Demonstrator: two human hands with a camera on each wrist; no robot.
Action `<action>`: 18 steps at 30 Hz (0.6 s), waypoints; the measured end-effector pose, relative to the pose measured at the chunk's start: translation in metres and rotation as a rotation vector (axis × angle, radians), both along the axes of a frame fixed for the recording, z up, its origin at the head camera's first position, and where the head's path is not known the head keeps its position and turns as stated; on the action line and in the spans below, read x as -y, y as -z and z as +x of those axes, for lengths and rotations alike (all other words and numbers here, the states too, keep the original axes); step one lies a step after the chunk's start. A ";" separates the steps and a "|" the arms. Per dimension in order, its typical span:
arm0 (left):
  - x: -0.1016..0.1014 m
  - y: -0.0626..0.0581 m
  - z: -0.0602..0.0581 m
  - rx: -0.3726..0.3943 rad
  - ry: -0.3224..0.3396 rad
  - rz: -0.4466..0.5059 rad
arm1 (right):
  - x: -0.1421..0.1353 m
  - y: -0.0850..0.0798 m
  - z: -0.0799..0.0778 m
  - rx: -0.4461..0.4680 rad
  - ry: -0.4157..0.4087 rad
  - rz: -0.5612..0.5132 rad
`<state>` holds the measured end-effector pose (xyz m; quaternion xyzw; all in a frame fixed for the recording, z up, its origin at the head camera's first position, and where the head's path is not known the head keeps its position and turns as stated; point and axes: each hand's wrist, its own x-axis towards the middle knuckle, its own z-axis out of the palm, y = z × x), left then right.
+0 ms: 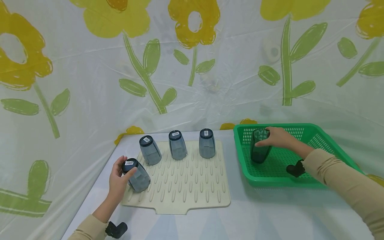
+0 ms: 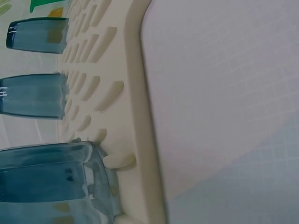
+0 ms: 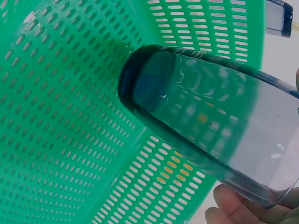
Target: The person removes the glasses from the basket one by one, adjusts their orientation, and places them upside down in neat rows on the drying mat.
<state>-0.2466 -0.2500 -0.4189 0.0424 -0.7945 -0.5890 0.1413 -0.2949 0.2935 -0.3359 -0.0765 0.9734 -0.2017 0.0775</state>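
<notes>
On the front left of a cream drying mat stands a blue-tinted glass, base up with a label on it. My left hand holds it near the base, thumb on one side and fingers on the other. In the left wrist view the same glass has its rim down at the mat's ridges. My right hand grips another tinted glass near its rim, mouth up, inside the green basket. The right wrist view shows this glass with fingertips at its rim end.
Three more upturned glasses stand along the mat's back: one at left, one in the middle, one at right. The basket sits right of the mat on a white tablecloth. A flower-printed curtain hangs behind.
</notes>
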 end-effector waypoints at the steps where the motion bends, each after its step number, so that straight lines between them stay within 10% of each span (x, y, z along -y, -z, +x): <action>1: 0.000 -0.001 0.000 -0.001 -0.005 -0.007 | 0.000 -0.002 0.001 0.002 -0.001 0.000; 18: 0.003 -0.024 -0.013 -0.083 -0.017 0.014 | -0.002 -0.026 0.006 -0.015 -0.006 0.021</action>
